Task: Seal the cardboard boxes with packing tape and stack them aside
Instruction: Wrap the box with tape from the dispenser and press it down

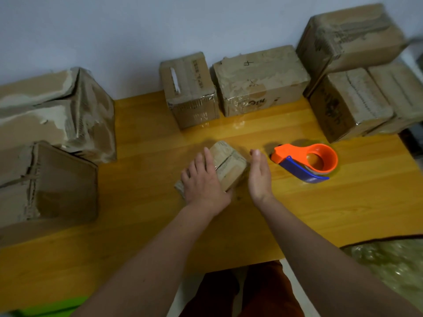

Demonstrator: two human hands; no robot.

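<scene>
While left hand presses small box, right hand open; rear box marked "4".

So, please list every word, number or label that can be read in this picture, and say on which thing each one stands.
"4": handwritten in dark ink on top of the middle box at the wall.
Upside-down dark print on that box's taped front: too blurred to read.
Vertical print on the small box left of it: too blurred.
Print on the boxes stacked at the right: too blurred.
Small box under the left hand: faint print, unreadable.
Tape dispenser: no text visible.
</scene>
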